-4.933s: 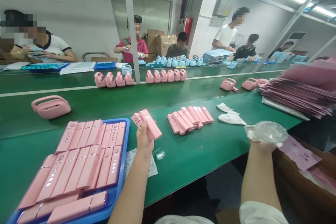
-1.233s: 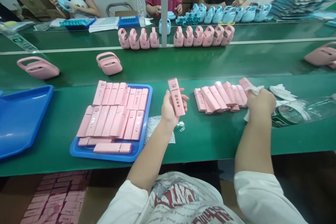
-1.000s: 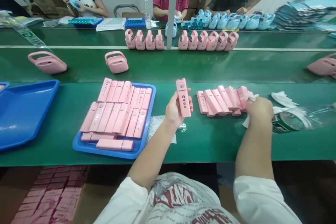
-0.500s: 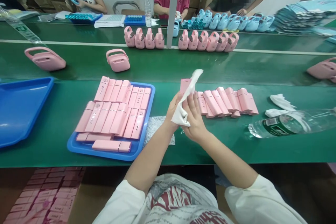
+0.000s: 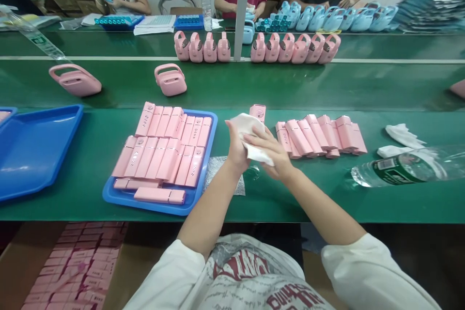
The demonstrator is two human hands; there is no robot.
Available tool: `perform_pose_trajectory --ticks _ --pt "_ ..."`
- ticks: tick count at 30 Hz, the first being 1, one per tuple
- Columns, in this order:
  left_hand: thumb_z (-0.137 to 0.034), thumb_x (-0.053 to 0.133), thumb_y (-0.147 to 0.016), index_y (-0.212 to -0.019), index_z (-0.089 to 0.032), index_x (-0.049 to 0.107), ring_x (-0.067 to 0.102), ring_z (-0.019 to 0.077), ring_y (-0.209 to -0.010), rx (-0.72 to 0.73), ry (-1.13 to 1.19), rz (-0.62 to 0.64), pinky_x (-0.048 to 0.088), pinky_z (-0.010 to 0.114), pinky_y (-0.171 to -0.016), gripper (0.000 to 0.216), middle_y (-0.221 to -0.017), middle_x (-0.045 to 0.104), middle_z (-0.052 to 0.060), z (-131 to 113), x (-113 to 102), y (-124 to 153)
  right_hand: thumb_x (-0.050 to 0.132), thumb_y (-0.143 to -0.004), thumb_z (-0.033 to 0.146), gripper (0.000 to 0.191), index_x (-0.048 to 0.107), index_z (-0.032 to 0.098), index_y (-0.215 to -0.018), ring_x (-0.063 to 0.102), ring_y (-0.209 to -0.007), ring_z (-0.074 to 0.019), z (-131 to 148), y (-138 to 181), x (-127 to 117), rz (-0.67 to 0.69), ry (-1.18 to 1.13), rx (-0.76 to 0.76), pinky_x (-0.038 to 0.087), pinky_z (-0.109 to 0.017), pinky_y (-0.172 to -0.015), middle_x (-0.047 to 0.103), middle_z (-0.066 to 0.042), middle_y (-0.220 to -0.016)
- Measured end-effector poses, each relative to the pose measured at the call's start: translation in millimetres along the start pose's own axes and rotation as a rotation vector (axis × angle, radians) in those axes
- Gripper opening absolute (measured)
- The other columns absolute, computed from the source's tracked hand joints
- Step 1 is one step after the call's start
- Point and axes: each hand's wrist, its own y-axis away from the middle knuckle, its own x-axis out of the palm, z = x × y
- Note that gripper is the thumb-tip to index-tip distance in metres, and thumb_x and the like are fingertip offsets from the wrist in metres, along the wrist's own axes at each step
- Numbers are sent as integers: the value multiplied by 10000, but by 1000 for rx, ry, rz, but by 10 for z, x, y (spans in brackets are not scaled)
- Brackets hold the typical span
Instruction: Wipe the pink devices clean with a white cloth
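My left hand grips a flat pink device upright above the green table; only its top end shows. My right hand presses a white cloth over the device's face, fingers closed on the cloth. To the left, a blue tray holds several pink devices in rows. To the right lies a row of pink devices on the table.
A clear water bottle lies on its side at the right, with white cloths beside it. Another blue tray sits far left. Pink handled cases stand on the green belt. Other people work at the far side.
My right hand left the row of devices with a white cloth and came onto the device in my left hand. The cloth now lies folded over the device instead of sticking up.
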Motion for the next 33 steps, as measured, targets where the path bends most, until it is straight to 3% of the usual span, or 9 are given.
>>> perform_pose_trajectory --ticks 3,6,9,11,14,18,26,30,33 --pt "-761 116 -855 -749 -157 587 459 83 -394 -52 28 89 336 196 -324 773 -578 511 11 -79 -11 8 454 -893 592 448 707 229 -963 680 -991 -218 -69 -94 -101 -432 -358 330 529 -450 -979 722 -28 -960" --pt "-596 275 -949 -728 -161 547 445 50 -405 9 74 166 334 156 -330 558 -626 492 -18 -102 -32 18 343 -952 498 436 661 199 -955 693 -800 -172 -179 -236 -234 -829 -642 681 604 -391 -791 704 -10 -870" --pt "-455 359 -976 -753 -151 567 485 43 -453 50 101 163 387 144 -376 431 -674 510 -19 -96 -39 14 303 -958 468 466 651 159 -933 685 -774 -177 -253 -267 -302 -909 -894 1037 612 -342 -677 695 -46 -842" --pt "-440 374 -975 -812 -142 605 554 62 -539 54 109 108 457 159 -450 411 -721 550 0 -81 -36 0 283 -960 482 495 655 156 -944 685 -779 -181 -246 -234 -303 -887 -952 1128 611 -331 -649 694 -58 -853" --pt "-462 373 -975 -933 -127 652 585 79 -623 71 116 36 506 183 -551 438 -727 566 13 -50 -38 -28 314 -958 478 463 652 162 -979 689 -842 -185 -165 -180 -267 -897 -964 1097 616 -339 -705 698 -55 -901" --pt "-505 326 -978 -1043 -118 654 534 60 -566 62 92 62 459 159 -506 511 -675 533 -1 -10 -55 -57 415 -926 464 380 648 166 -962 687 -933 -206 -41 -141 -182 -882 -854 969 614 -374 -788 698 -52 -907" --pt "-536 554 -875 -951 -162 598 552 58 -544 76 63 -72 457 153 -509 384 -651 543 -28 47 -50 -74 581 -830 435 235 651 220 -892 644 -1085 -217 35 -79 -59 -896 -665 771 584 -390 -921 700 -41 -942" --pt "-588 367 -936 -930 -150 622 551 67 -576 27 78 -57 453 156 -521 507 -660 541 -6 31 -41 -84 609 -816 444 239 645 209 -839 632 -1106 -208 52 -88 -61 -935 -603 711 550 -357 -980 693 -42 -925" --pt "-618 266 -942 -932 -157 646 477 63 -521 -39 69 -57 403 155 -479 598 -605 458 -20 0 -27 -87 610 -808 452 254 636 201 -830 658 -1037 -222 69 -88 -46 -941 -618 718 570 -394 -936 682 -46 -918"
